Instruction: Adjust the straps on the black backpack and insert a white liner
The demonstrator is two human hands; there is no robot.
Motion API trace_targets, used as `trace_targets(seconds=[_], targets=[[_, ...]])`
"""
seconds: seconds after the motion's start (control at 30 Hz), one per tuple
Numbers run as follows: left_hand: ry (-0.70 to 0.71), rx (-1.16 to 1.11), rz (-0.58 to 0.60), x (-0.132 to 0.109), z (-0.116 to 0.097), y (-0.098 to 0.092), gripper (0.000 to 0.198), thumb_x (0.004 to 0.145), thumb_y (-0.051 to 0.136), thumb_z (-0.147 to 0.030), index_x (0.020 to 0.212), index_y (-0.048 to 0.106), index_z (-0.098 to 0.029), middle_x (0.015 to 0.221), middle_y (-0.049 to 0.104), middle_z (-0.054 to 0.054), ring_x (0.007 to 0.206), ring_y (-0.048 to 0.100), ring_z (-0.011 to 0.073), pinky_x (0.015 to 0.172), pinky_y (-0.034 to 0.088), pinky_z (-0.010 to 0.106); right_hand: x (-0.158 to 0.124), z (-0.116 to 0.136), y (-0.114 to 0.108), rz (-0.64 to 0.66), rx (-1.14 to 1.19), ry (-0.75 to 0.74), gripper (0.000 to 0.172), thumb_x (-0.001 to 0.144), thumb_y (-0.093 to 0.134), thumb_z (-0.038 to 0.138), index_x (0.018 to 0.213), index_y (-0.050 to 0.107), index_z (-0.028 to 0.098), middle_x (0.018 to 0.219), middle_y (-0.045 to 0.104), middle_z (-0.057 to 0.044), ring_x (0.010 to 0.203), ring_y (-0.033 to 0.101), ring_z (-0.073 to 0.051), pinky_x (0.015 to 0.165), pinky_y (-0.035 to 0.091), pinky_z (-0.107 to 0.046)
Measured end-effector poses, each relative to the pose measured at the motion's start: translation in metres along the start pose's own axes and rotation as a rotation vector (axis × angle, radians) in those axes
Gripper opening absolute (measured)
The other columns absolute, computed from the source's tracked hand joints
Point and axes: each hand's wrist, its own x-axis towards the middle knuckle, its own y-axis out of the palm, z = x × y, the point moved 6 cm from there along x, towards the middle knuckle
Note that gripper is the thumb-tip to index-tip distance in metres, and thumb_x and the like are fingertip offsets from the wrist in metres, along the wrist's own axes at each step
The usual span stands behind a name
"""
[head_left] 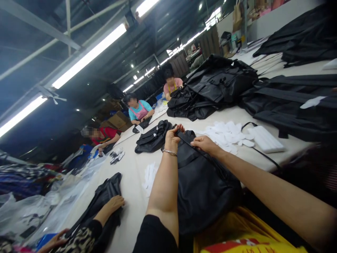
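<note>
1. A black bag [202,186] is being held at the near side of the pale, smooth table [131,175], its softly sheened, leather-like material being rounded into a full bulge below.
2. By the left hand [174,135], a flat, narrow black strip [185,138] at the bag's top is being gripped, the fingers being curled closed around it.
3. By the right hand [204,143], the strip is being pinched farther along, thumb and fingers being pressed together; its weave is being blurred, so webbing can only be supposed.
4. A twisted, silvery bracelet [170,152] is being worn on the left wrist.
5. Thin, rounded white pieces [223,133] are being carried in a loose heap on the table, beside a rectangular white stack [265,139].
6. Behind these, creased black bags [218,84] are being piled.
7. At the left, a limp black piece [109,186] is being touched by a co-worker's hand [114,203], a leopard-patterned sleeve [83,237] being worn.
</note>
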Motion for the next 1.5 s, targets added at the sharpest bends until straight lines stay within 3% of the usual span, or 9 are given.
trace_targets(seconds=[0.2,0.37,0.57,1.0,1.13,1.3,1.4,1.5], targets=[[-0.116,-0.015,-0.070,0.012,0.046,-0.026,0.017,0.070,0.040,0.001,0.071,0.054,-0.009,0.067,0.058,0.006,0.062,0.058,0.0133,0.067,0.048,0.033,-0.050,-0.050,-0.026,0.067,0.000,0.250,0.028,0.063,0.054,0.041,0.054,0.045,0.016,0.037,0.033,0.008,0.033,0.023,-0.003,0.037,0.011,-0.020],[-0.126,-0.016,-0.113,0.016,0.065,-0.043,0.020,0.070,0.038,0.004,0.071,0.051,-0.010,0.068,0.058,0.005,0.063,0.058,0.0130,0.068,0.050,0.035,-0.064,-0.074,-0.030,0.136,-0.105,0.342,0.032,0.063,0.052,0.044,0.053,0.042,0.016,0.037,0.034,0.008,0.033,0.024,-0.004,0.038,0.013,-0.020],[-0.103,-0.019,-0.063,0.004,0.067,-0.045,0.017,0.072,0.039,0.002,0.074,0.052,-0.010,0.069,0.059,0.006,0.065,0.059,0.0127,0.069,0.050,0.033,-0.059,-0.086,-0.026,0.241,-0.347,0.278,0.030,0.064,0.051,0.042,0.049,0.046,0.016,0.037,0.041,0.004,0.036,0.031,-0.006,0.040,0.022,-0.021],[-0.101,-0.064,-0.064,-0.002,0.078,-0.051,0.017,0.072,0.039,0.002,0.070,0.052,-0.010,0.066,0.057,0.004,0.062,0.058,0.0103,0.070,0.049,0.030,-0.073,-0.092,-0.031,0.283,-0.332,0.281,0.036,0.065,0.050,0.048,0.049,0.042,0.016,0.038,0.036,0.006,0.037,0.027,-0.006,0.039,0.019,-0.021],[-0.109,-0.043,-0.030,-0.009,0.071,-0.042,0.016,0.072,0.041,0.001,0.073,0.053,-0.009,0.073,0.059,0.007,0.070,0.059,0.0141,0.072,0.049,0.034,-0.070,-0.092,-0.030,0.316,-0.473,0.253,0.034,0.068,0.049,0.047,0.052,0.049,0.017,0.042,0.045,0.003,0.041,0.038,-0.009,0.042,0.026,-0.022],[-0.074,-0.020,0.061,-0.020,0.065,-0.024,0.016,0.072,0.041,0.000,0.074,0.054,-0.008,0.078,0.060,0.010,0.077,0.060,0.0163,0.074,0.048,0.033,-0.067,-0.080,-0.035,0.170,-0.754,0.145,0.022,0.068,0.053,0.041,0.069,0.057,0.019,0.066,0.059,-0.002,0.063,0.052,-0.017,0.056,0.034,-0.026],[-0.046,0.108,0.128,-0.029,0.068,-0.016,0.013,0.075,0.042,-0.006,0.073,0.054,-0.009,0.078,0.060,0.010,0.077,0.060,0.0166,0.073,0.047,0.032,-0.072,-0.079,-0.032,0.239,-0.697,0.139,0.019,0.066,0.054,0.036,0.073,0.060,0.019,0.071,0.062,-0.001,0.068,0.054,-0.019,0.061,0.036,-0.027],[-0.088,0.528,0.165,-0.045,0.068,-0.030,0.015,0.074,0.053,-0.025,0.072,0.057,-0.010,0.073,0.060,0.010,0.074,0.059,0.0186,0.071,0.046,0.034,-0.078,-0.083,-0.037,0.271,-0.605,0.154,0.020,0.065,0.055,0.037,0.062,0.060,0.018,0.065,0.061,-0.001,0.066,0.055,-0.020,0.061,0.039,-0.028]])
